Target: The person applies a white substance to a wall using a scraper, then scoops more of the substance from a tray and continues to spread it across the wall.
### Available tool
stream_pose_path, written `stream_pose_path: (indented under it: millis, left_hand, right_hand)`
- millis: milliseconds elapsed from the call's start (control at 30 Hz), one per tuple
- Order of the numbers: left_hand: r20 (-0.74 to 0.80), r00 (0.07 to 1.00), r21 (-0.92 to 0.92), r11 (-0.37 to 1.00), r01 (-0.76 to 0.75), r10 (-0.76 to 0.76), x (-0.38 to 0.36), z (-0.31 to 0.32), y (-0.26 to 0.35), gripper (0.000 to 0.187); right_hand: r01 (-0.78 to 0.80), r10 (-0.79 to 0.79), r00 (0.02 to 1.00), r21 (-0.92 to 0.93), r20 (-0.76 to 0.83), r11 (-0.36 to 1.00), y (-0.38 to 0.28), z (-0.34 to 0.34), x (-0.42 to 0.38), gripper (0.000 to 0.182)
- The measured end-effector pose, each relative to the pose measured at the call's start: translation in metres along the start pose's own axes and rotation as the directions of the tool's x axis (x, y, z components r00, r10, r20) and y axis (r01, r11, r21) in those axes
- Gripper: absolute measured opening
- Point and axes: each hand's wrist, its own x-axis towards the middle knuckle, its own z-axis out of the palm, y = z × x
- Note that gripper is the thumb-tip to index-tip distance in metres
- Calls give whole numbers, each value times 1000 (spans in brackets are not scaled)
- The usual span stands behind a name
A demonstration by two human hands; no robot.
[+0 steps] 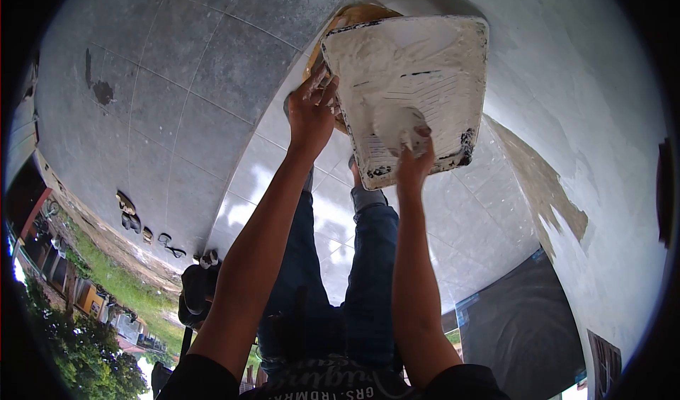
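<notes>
A rectangular tray [425, 67], smeared all over with white plaster paste, is held up in front of me over my feet. My left hand [310, 113] grips its left edge, fingers curled over the rim. My right hand [414, 158] grips the near edge, its paste-coated fingertips pressed into a lump of paste inside the tray. A yellowish bucket [354, 14] shows behind the tray's upper left corner, mostly hidden. My legs in blue jeans [368, 258] stand below the tray.
Glossy grey floor tiles [198, 81] stretch left. A white wall [595, 102] with a bare brown patch [549, 191] rises at right. Several shoes [129, 214] lie at the floor's left edge. A dark panel [520, 322] leans at lower right.
</notes>
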Motion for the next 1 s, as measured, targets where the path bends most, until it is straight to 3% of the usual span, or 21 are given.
stream_pose_path:
  millis: [33,100,167,300,400,500,533,600,633,767,867,933,967,1000]
  left_hand:
    - [-4,1000,-31,999,-22,22,1,0,0,45]
    - [-8,999,-59,997,-42,41,-1,1,1,46]
    - [-14,999,-24,999,31,-32,-1,0,6,46]
    - [32,999,-34,999,30,-29,0,0,6,46]
    - [11,999,-46,998,42,-41,0,-2,5,44]
    - [-4,997,-15,997,81,-81,1,-2,3,44]
    - [29,999,27,999,29,-30,3,-4,-1,43]
    - [60,998,70,997,-21,17,3,-6,-5,43]
    - [45,999,45,999,12,-14,2,-4,-2,43]
    - [29,993,-26,993,112,-111,0,-2,5,44]
    - [42,999,-95,995,35,-31,1,-2,3,45]
    - [82,995,-45,998,-43,47,6,-8,-9,45]
    - [120,985,1,992,-125,124,9,-10,-17,44]
    - [-12,999,2,999,36,-36,5,-4,-2,40]
  right_hand:
    - [-66,66,998,0,-9,998,-25,14,-13,36]
    - [-25,25,1000,162,2,986,-31,44,-15,36]
    - [-53,68,996,260,-51,964,-56,74,0,35]
    - [-53,66,997,347,-26,936,-85,89,29,34]
    - [178,-154,980,200,-128,964,-99,71,34,36]
    - [134,-107,983,178,-152,975,-82,46,19,38]
    - [137,-111,983,176,-150,975,-78,40,9,38]
    - [11,-21,993,-86,-120,996,-70,34,-11,37]
    - [10,-20,993,-85,-117,996,-60,36,-16,37]
    - [6,-5,999,45,-40,999,-47,58,-20,35]
    - [107,-110,993,80,34,991,-64,70,10,45]
    - [-156,66,975,446,211,881,-80,65,31,43]
    - [-152,64,977,446,206,882,-78,59,37,43]
    - [-60,-7,986,392,167,918,-77,51,41,40]
